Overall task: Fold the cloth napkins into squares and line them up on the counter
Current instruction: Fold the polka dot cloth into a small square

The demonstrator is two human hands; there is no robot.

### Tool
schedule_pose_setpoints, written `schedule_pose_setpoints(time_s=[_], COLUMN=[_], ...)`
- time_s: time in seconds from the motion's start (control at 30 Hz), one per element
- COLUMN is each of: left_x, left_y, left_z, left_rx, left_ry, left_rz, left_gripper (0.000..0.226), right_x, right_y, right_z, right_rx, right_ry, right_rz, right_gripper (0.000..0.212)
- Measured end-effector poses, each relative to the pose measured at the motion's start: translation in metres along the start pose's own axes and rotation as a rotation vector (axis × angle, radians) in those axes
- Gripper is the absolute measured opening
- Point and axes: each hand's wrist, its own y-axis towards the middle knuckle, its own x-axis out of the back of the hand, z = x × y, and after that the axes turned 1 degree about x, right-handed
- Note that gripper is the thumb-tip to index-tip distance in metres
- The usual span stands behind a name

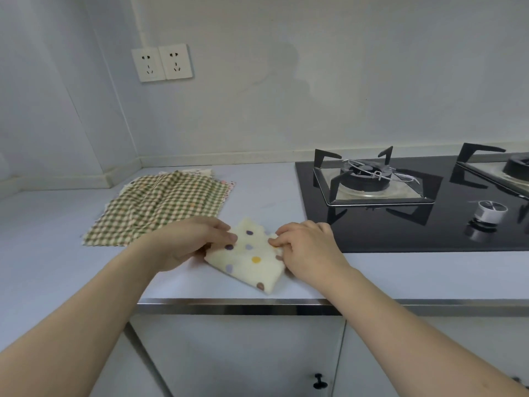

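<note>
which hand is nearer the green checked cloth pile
Left. The left hand lies at the near edge of the green checked cloth pile; the right hand is beyond the dotted cream napkin.

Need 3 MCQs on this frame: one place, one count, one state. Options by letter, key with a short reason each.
1. Where does the green checked napkin lie relative to the dotted napkin?
A. behind it and to the left
B. on the hob
C. under it

2. How many wall sockets show?
A. one
B. two
C. four

3. What state is the dotted napkin in?
A. spread flat, unfolded
B. folded small, both hands on it
C. hanging off the counter edge

Key: 1 A, the checked cloth sits nearer the corner, left of the dotted one, on the counter. 2 B, two white plates sit side by side on the wall. 3 B, it is a compact layered shape; the left hand has fingers on its left edge, and the right hand pinches its right edge.
</note>
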Motion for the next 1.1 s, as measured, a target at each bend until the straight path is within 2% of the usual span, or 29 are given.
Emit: schedule_pose_setpoints(time_s=[0.1,0.2,0.33,0.5,0.6,0.7,0.77,0.8,0.87,0.9,0.97,1.0,1.03,1.1], left_x=[-0.005,-0.016,-0.031,-0.036,-0.038,-0.036,-0.034,-0.032,-0.033,-0.037,-0.052,-0.062,-0.071,-0.081], left_y=[-0.010,-0.011,-0.008,-0.004,-0.002,-0.004,-0.007,-0.009,-0.015,-0.020,-0.035,-0.040,-0.042,-0.045], left_z=[0.011,0.017,0.015,0.019,0.017,0.014,0.013,0.013,0.016,0.018,0.016,0.018,0.021,0.026], left_rx=[0.004,-0.032,-0.116,-0.160,-0.121,-0.049,-0.062,-0.116,-0.371,-0.492,-0.544,-0.525,-0.525,-0.552], left_ry=[0.169,0.326,0.795,1.185,1.364,1.363,1.372,1.371,1.252,1.129,0.884,0.867,0.911,0.984], left_rz=[-0.104,-0.287,-0.502,-0.559,-0.520,-0.503,-0.574,-0.653,-0.811,-0.798,-0.607,-0.536,-0.535,-0.611], left_gripper=[0.020,0.016,0.013,0.019,0.016,0.020,0.024,0.026,0.029,0.032,0.044,0.047,0.048,0.041], right_x=[0.002,0.004,0.004,-0.002,-0.003,-0.002,0.000,0.000,0.001,0.001,0.000,-0.001,-0.002,-0.001], right_y=[-0.005,-0.010,-0.013,-0.012,-0.009,-0.006,-0.005,-0.005,-0.004,-0.005,-0.005,-0.004,-0.004,-0.005], right_z=[0.005,0.010,0.014,0.012,0.007,0.005,0.004,0.004,0.004,0.004,0.003,0.002,0.001,0.001], right_rx=[-0.039,-0.039,-0.039,-0.031,-0.009,-0.004,-0.033,-0.044,-0.052,-0.055,-0.076,-0.089,-0.099,-0.100], right_ry=[0.003,-0.030,-0.079,-0.089,-0.098,-0.064,0.009,0.040,0.070,0.094,0.159,0.179,0.190,0.209], right_rz=[-0.011,0.031,0.037,0.005,-0.011,-0.014,-0.017,-0.015,0.000,-0.002,-0.039,-0.066,-0.085,-0.080], right_gripper=[0.039,0.043,0.043,0.044,0.045,0.039,0.033,0.033,0.036,0.037,0.036,0.037,0.037,0.032])
